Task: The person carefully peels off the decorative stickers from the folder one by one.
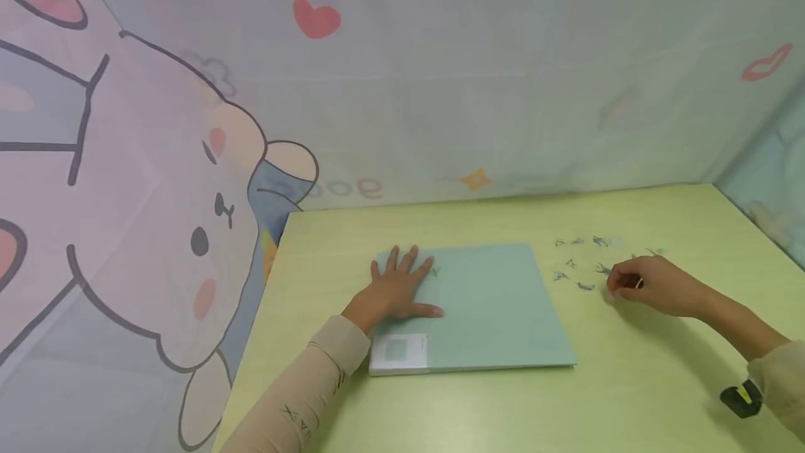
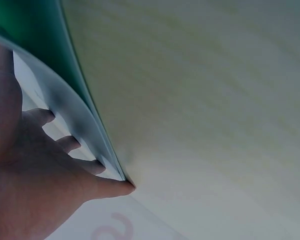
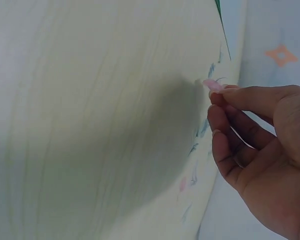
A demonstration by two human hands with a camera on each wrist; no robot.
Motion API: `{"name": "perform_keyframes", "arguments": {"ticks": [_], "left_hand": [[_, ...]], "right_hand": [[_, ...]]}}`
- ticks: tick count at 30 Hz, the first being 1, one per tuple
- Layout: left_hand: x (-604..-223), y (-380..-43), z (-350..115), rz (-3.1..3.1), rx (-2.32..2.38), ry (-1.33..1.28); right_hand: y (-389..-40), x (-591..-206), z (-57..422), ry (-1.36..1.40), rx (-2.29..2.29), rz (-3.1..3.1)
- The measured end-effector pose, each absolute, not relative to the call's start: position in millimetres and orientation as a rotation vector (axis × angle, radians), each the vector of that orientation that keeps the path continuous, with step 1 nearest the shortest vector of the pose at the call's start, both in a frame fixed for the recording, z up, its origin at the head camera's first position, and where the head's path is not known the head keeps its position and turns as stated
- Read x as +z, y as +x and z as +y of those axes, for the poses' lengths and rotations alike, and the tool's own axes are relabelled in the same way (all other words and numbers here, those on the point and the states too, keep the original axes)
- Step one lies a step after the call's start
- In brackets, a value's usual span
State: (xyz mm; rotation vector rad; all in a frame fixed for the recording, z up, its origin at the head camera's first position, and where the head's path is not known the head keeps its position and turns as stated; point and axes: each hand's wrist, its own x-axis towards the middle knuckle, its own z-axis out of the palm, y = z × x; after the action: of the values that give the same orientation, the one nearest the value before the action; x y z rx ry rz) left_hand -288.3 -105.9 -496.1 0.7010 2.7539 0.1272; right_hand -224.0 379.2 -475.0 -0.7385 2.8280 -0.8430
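My left hand (image 1: pixel 395 293) lies with its fingers spread on the left part of a pale green book-like pad (image 1: pixel 497 306). Beside its fingertips, a small green sprig (image 1: pixel 435 271) shows on the cover. In the left wrist view, the same hand (image 2: pixel 45 165) is at the pad's edge. Over the table to the right of the pad, my right hand (image 1: pixel 657 286) pinches a small pink petal-like piece (image 3: pixel 213 85) between thumb and forefinger. Several small blue-green sprig-like pieces (image 1: pixel 585 286) lie close by; whether they are stickers or dried sprigs I cannot tell.
A white label (image 1: pixel 399 353) is at the pad's lower left corner. The yellow-green table (image 1: pixel 478 411) meets a printed cloth backdrop (image 1: pixel 440 89) behind and at both sides. A black object with a yellow mark (image 1: pixel 742 398) is at the right sleeve.
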Motion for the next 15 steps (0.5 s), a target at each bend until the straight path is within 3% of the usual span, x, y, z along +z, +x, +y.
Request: {"name": "perform_keyframes", "arguments": {"ticks": [15], "left_hand": [[-494, -287, -104, 2.741, 0.127, 0.690]], "right_hand": [[-217, -489, 385, -0.972, -0.738, 2.957]]}}
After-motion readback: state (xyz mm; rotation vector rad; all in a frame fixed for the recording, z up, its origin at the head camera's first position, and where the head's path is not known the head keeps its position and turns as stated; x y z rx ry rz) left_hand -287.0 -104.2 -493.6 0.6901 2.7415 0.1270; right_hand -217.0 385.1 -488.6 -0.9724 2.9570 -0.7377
